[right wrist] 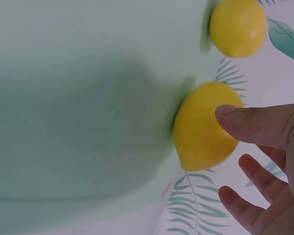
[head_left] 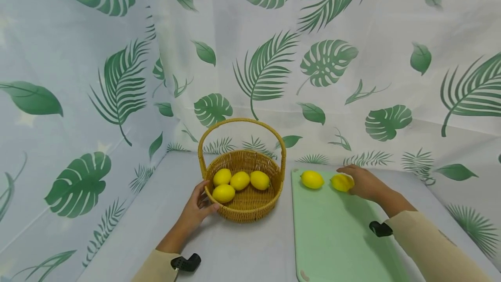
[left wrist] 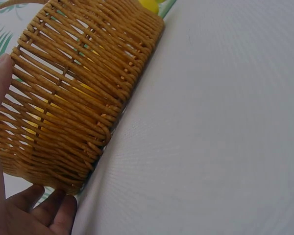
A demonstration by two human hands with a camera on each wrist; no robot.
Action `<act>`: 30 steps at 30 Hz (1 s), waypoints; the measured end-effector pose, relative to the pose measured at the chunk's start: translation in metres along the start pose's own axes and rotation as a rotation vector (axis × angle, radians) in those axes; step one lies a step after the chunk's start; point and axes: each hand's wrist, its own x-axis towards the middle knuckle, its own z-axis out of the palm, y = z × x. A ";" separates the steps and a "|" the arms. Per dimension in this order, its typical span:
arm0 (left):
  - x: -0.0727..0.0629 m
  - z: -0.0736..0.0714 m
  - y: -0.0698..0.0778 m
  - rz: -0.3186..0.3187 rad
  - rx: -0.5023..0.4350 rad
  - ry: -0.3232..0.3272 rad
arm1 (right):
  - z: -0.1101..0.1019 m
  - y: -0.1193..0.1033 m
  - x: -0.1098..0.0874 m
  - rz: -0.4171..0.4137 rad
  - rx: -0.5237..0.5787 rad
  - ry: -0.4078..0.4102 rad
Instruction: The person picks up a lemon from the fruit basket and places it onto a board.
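Note:
A round wicker basket (head_left: 244,214) with a tall arched handle holds several lemons (head_left: 240,181). My left hand (head_left: 197,206) grips its left side, thumb by the front of the rim and fingers farther back. Seen from the left wrist, the fingertips (left wrist: 63,213) meet the woven wall. On the far end of a pale green cutting board (head_left: 325,229) lie two lemons. Around the right one (head_left: 341,182) my right hand (head_left: 364,182) is spread. Its thumb overlaps that lemon (right wrist: 206,129) in the right wrist view, while two fingers stand apart from it. The left one (head_left: 312,179) lies untouched beside it.
The basket and board stand side by side on a white tabletop (head_left: 262,256). White cloth printed with green leaves (head_left: 266,68) hangs behind the table and along its left. The basket handle (head_left: 242,120) arches high above the rim.

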 end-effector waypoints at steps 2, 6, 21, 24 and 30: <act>0.000 0.000 -0.001 0.002 -0.002 0.000 | 0.000 -0.001 -0.002 0.008 -0.003 0.002; 0.001 0.000 -0.003 0.003 0.000 -0.001 | -0.003 -0.004 -0.006 0.015 -0.011 0.003; -0.002 0.000 -0.001 -0.008 0.023 -0.003 | -0.017 -0.023 -0.013 -0.002 -0.033 0.007; -0.001 0.000 -0.003 -0.002 0.026 0.000 | -0.019 -0.027 -0.013 -0.004 -0.030 0.004; 0.008 0.000 -0.026 0.008 0.017 0.027 | -0.023 -0.036 -0.016 -0.030 -0.030 0.011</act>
